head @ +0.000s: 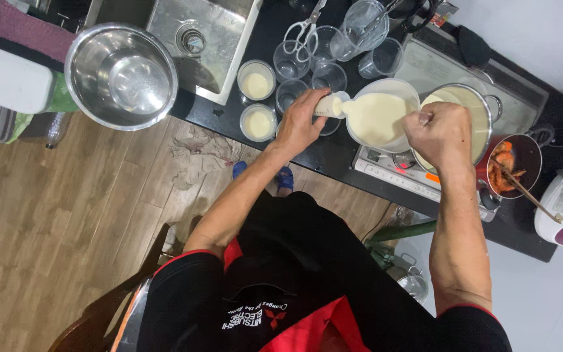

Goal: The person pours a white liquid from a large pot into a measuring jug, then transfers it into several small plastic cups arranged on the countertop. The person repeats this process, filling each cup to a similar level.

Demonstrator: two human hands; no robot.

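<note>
The right hand (442, 132) grips the handle of a clear plastic jug (380, 116) full of pale cream-coloured liquid and tips it so the spout meets a small clear plastic cup (329, 106), which the left hand (301, 119) holds closed around its side, tilted toward the jug. The cup is already partly filled with the same liquid. Just beside the left hand, two more small cups of cream liquid (257, 83) stand upright on the counter, one behind the other, and further back a cluster of empty clear plastic cups (328, 55) sits near a pair of metal scissors (305, 27). Behind the jug, a steel pot (469, 111) holding more of the pale liquid rests on a white portable cooktop (392, 166). To its right, a small dark pan (515, 163) holds orange cooked shrimp, with a wooden stick propped in it. A large empty steel mixing bowl (121, 76) sits at the counter's left end, next to a steel sink (200, 39). The counter (229, 117) itself is black. Below it, the floor (53, 215) is wood-look planking, with a crumpled grey rag (197, 156) lying near the person's feet.
</note>
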